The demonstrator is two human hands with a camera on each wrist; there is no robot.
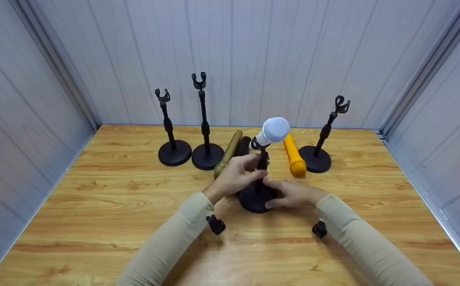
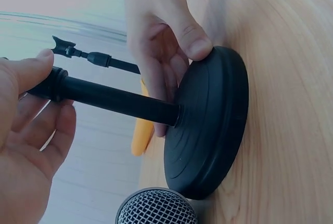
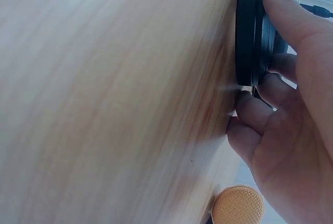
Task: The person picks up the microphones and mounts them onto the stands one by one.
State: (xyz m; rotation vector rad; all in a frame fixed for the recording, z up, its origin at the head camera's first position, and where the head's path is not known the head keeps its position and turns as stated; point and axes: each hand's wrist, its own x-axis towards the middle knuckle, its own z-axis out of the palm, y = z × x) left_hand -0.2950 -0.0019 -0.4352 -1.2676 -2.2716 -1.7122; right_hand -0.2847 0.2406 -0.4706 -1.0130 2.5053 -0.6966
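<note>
A black desk microphone stand stands mid-table on its round base [image 1: 253, 200], with a white microphone [image 1: 271, 132] clipped at the top. My left hand [image 1: 235, 176] curls round the stand's pole [image 2: 119, 102], thumb on one side and fingers on the other. My right hand [image 1: 291, 194] grips the base [image 2: 213, 125], its thumb [image 3: 291, 16] on the top near the rim and its fingers [image 3: 255, 115] curled at the edge against the wooden table [image 1: 95, 206].
Three empty stands rise behind: two at the left [image 1: 174, 153] [image 1: 207, 155] and one at the right [image 1: 315, 159]. A gold microphone [image 1: 228, 153], a black one [image 1: 242, 146] and an orange one [image 1: 294, 157] lie behind the held stand. Grey walls enclose the table.
</note>
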